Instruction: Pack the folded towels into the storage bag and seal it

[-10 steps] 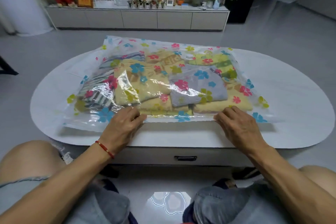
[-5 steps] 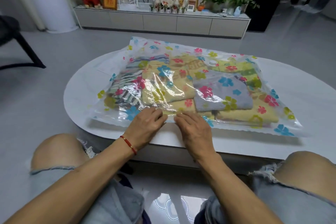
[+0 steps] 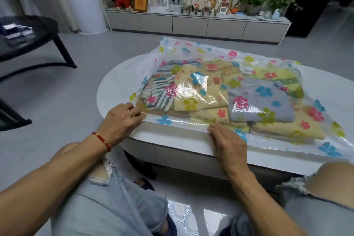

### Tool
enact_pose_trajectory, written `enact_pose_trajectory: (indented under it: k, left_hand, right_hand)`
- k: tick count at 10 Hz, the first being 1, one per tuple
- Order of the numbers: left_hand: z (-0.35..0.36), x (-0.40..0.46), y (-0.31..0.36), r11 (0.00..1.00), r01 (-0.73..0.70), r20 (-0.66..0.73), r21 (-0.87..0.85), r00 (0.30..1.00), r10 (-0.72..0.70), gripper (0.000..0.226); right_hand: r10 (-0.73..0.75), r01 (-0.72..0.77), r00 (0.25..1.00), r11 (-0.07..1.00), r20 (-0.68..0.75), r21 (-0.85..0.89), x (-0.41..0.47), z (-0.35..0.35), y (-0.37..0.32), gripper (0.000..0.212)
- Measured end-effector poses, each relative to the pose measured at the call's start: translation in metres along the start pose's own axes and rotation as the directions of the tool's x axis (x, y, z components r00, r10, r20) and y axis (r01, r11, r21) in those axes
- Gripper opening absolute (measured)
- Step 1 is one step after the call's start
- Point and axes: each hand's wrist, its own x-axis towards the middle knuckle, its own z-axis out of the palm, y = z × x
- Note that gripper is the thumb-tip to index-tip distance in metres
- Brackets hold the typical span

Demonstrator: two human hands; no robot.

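Your clear storage bag (image 3: 191, 48) carries pink, blue and green flowers; inside lie striped (image 3: 157, 92), yellow (image 3: 201, 90) and grey towels (image 3: 258, 105) on the white counter (image 3: 118, 78).

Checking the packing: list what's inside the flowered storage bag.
Inside the storage bag: a striped towel, yellow towels and a grey towel, overlapping. Lower layers are covered.

left hand (image 3: 122, 119) slid to storage bag's (image 3: 193, 51) left corner, hands now apart
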Motion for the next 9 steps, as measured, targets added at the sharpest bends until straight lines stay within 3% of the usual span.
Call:
enact_pose_trajectory:
  k: [2, 3, 4, 6, 7, 8, 9]
  left_hand:
    - [-0.006, -0.015, -0.014, 0.989, 0.136, 0.042, -0.055, 0.990, -0.134, 0.034]
    - [-0.007, -0.022, -0.015, 0.975, 0.212, 0.074, -0.070, 0.976, -0.207, 0.028]
    - [-0.003, -0.029, -0.017, 0.949, 0.308, 0.087, -0.068, 0.949, -0.302, 0.009]
    - [0.002, -0.034, -0.018, 0.905, 0.414, 0.095, 0.095, 0.902, -0.422, 0.011]
    - [-0.006, -0.026, -0.015, 0.887, 0.451, 0.170, 0.097, 0.871, -0.461, 0.015]
    - [-0.019, -0.021, 0.006, 0.874, 0.481, 0.189, 0.064, 0.854, -0.484, 0.038]
    - [-0.044, -0.012, 0.047, 0.777, 0.554, 0.076, -0.300, 0.826, -0.559, 0.053]
  right_hand:
    - [0.025, -0.026, 0.999, 1.000, 0.027, 0.014, -0.007, 0.002, 0.002, 0.025]
    - [0.025, -0.026, 0.999, 0.999, 0.026, 0.021, -0.008, 0.001, 0.000, 0.025]
    - [0.025, -0.026, 0.999, 0.999, 0.023, 0.039, -0.009, 0.001, 0.000, 0.020]
    - [0.038, -0.042, 0.998, 0.996, 0.051, 0.073, -0.013, 0.004, -0.001, 0.019]
    - [0.059, -0.075, 0.992, 0.988, 0.116, 0.138, -0.007, -0.004, -0.001, 0.021]
    - [0.037, -0.069, 0.991, 0.967, 0.132, 0.245, 0.001, -0.023, -0.005, 0.024]
    - [0.349, -0.338, 0.934, 0.799, 0.076, 0.498, 0.015, -0.063, -0.014, 0.023]
